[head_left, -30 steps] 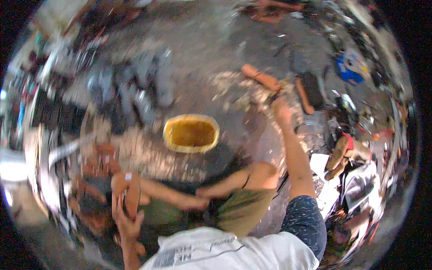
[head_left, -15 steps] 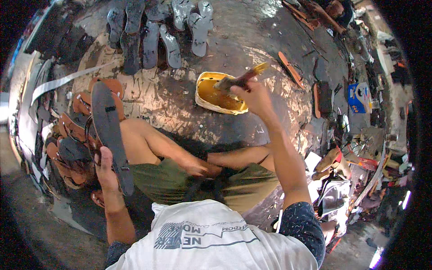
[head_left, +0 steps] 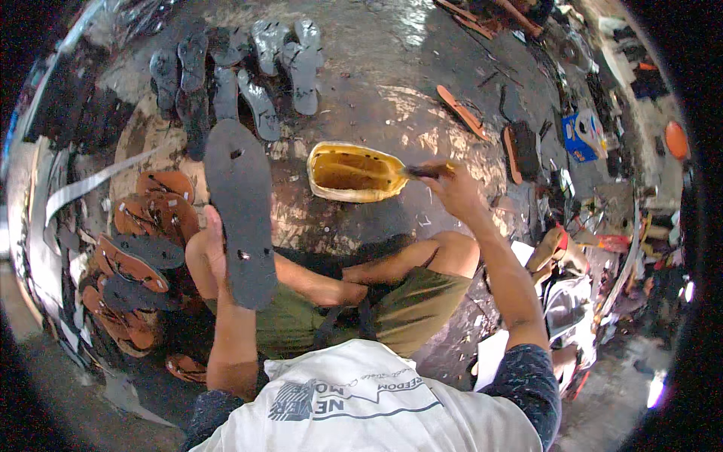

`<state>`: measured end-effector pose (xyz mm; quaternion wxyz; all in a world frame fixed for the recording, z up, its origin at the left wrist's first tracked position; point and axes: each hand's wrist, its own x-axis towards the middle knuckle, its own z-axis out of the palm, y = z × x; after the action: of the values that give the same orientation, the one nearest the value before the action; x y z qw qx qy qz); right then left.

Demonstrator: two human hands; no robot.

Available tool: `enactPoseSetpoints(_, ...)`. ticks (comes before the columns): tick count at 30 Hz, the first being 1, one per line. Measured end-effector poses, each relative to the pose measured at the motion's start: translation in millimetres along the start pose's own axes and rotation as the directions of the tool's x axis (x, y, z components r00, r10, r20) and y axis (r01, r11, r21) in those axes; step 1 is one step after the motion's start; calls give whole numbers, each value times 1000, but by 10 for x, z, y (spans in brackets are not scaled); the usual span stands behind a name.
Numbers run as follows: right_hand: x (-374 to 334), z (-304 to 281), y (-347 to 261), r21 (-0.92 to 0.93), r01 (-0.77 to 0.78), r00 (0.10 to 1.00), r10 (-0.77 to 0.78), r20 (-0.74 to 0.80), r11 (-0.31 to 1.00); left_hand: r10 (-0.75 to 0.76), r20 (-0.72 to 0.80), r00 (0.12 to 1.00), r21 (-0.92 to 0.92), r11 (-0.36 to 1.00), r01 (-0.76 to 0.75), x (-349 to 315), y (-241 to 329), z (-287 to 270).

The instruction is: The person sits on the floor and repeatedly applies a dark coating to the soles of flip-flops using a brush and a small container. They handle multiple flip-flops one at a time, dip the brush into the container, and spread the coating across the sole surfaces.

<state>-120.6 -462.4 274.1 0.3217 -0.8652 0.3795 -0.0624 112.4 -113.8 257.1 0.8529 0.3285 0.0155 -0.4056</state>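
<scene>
Held the sole point(head_left: 239, 197) aloft in the left hand point(head_left: 217, 260), over the left leg point(head_left: 312, 290) and left of the tub point(head_left: 354, 196), with its length running away from the body. Grasped it with the thumb along its left edge and the other fingers mostly hidden behind. Pinched the brush point(head_left: 433, 170) in the right hand point(head_left: 457, 194), with bristles at the tub's right end; could not tell whether truly touching the rim. Seemed, by judgement, to be at the brush-loading step, perhaps shedding surplus amber stuff point(head_left: 350, 169). Would likely call next for carrying a lightly loaded brush across to the sole, and for bracing it firmly against each stroke. Looked dark grey, matt and flat, rounded at both ends, with a dark slot near the far end and more dark marks toward the near one. Showed no clear wet patch. Looked duller than the grey soles point(head_left: 301, 79) lying beyond, and hung apart from the tan sandals point(head_left: 154, 215) heaped at left.
</scene>
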Motion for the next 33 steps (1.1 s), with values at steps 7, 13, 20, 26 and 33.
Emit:
enactPoseSetpoints(7,-366,-665,-199,519,140,888,125,-443,843,-179,108,978,34,984,176,41,-573,467)
enactPoseSetpoints(13,-541,-71,-1390,620,326,930,-125,-345,713,-228,144,963,113,971,213,-96,-753,756)
enactPoseSetpoints(20,-1127,562,-1494,501,548,835,-400,-378,670,-77,357,931,13,997,77,-196,-754,776)
enactPoseSetpoints(26,-304,136,-1624,318,418,775,-152,-613,851,-112,286,952,97,991,88,-563,-901,552)
enactPoseSetpoints(33,-555,170,-1353,545,513,817,-183,-547,663,-98,313,945,59,995,84,-487,-720,531)
